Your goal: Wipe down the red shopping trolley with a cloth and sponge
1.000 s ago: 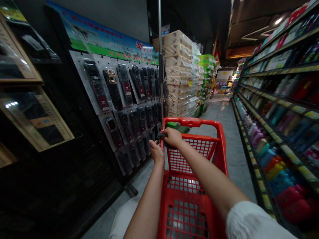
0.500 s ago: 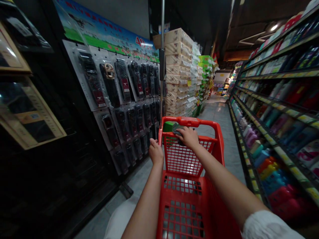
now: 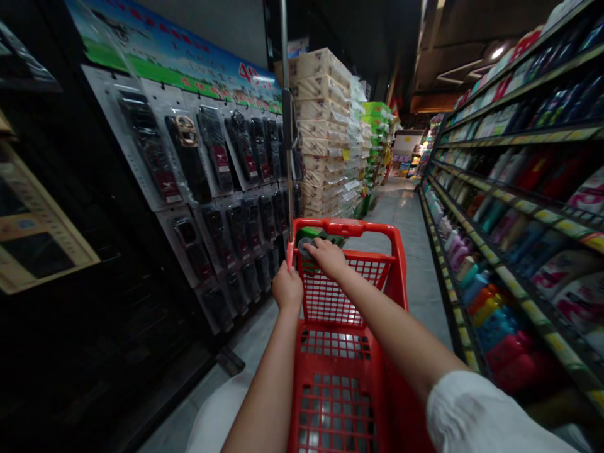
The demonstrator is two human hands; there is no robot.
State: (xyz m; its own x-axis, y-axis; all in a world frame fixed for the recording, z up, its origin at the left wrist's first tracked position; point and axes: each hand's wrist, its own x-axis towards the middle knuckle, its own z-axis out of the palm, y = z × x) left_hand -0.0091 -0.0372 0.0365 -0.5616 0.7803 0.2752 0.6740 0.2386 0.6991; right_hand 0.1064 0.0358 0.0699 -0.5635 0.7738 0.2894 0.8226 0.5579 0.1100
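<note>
gripping left rim of red cart [image 3: 325, 303], left hand [image 3: 287, 289] closed tight around it. right hand [image 3: 326, 257] curled over small dark item [image 3: 304, 246], holding it above cart's far left corner, just under handle [image 3: 346, 227]. rack of dark packaged goods [image 3: 212, 157] at left; bottle shelves [image 3: 495, 207] at right.

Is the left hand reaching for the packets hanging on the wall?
No, the left hand is closed on the edge of the red cart, apart from the hanging packets.
</note>
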